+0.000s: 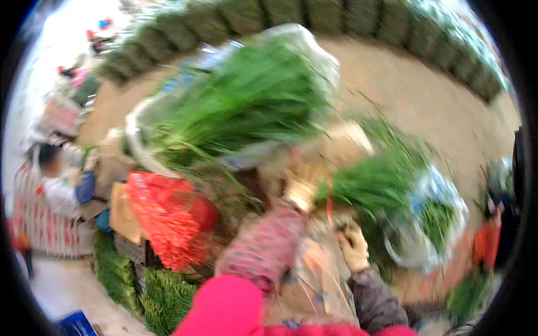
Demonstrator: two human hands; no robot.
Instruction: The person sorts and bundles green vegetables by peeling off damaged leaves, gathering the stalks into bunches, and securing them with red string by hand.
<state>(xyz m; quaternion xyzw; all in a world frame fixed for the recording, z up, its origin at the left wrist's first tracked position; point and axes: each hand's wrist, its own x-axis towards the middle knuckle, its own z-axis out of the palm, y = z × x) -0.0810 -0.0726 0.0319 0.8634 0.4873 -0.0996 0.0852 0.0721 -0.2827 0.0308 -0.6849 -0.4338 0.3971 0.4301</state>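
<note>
My left hand [304,183], in a yellowish glove, reaches out from a patterned pink sleeve and is blurred. Its fingers look closed at the near end of a bunch of long green leaves [367,185]. Lower and to the right, my right hand [353,246] wears a pale glove and has its fingers curled. A thin red tie [330,204] runs from beside the bunch down to those fingertips, which appear to pinch it. Beyond my left hand, a large heap of the same greens [246,101] lies in an open clear plastic bag [324,53].
Red strips [179,241] spill from a red bag [159,190] at left. Finished-looking green bundles [168,297] lie below it. A smaller plastic bag [412,255] with greens stands at right. Packed green blocks [286,15] line the back. Another person [59,185] sits at far left.
</note>
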